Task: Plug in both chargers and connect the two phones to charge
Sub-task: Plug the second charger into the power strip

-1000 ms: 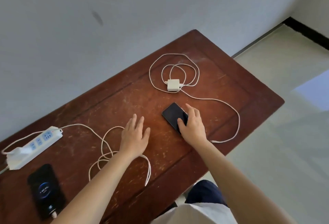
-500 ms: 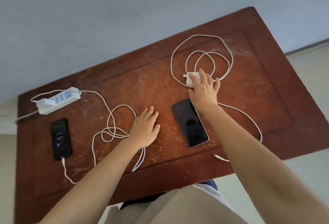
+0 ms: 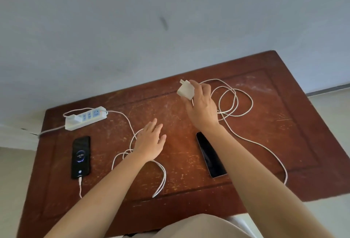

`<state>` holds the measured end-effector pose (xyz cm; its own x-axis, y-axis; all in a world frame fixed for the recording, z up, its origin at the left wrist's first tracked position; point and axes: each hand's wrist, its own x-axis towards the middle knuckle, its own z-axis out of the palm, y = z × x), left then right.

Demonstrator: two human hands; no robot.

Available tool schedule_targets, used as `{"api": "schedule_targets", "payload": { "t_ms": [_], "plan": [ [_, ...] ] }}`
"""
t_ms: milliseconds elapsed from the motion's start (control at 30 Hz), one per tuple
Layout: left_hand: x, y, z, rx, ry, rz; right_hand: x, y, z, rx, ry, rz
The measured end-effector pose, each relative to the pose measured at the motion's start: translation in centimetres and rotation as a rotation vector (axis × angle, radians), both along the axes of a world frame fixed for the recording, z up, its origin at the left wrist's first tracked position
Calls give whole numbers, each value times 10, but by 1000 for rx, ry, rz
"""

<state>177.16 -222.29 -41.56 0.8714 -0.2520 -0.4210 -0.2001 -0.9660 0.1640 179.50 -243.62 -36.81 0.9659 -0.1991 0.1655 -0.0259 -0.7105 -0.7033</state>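
My right hand [image 3: 203,105] holds a white charger brick [image 3: 185,89] lifted above the table, prongs pointing up-left; its white cable [image 3: 246,105] trails in loops to the right and runs down to the front right. A dark phone [image 3: 210,154] lies screen-up beneath my right forearm. My left hand [image 3: 150,143] rests flat and open on the table over another white cable [image 3: 161,181]. At the left, a white power strip [image 3: 85,118] has one charger plugged in, and a lit phone [image 3: 80,157] shows a charging screen with a cable in its bottom port.
The brown wooden table [image 3: 284,152] stands against a grey-blue wall. Pale floor shows at the right and left. The power strip's own cord runs off the table's left edge.
My right hand closed on the charger brick and lifted it off the table toward the left. The camera view shifted; my left hand stays flat on the table.
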Motion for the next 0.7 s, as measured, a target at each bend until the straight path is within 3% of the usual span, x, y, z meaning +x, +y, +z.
{"api": "schedule_targets", "payload": {
  "t_ms": [167, 433, 700],
  "plan": [
    [20, 67, 14, 17, -45, 52, 9, 58, 18, 14, -9, 90],
    [36, 189, 16, 74, 5, 133, 24, 144, 23, -19, 173, 152],
    [54, 294, -13, 75, 42, 172, 59, 254, 8, -95, 287, 365]
  ]
}}
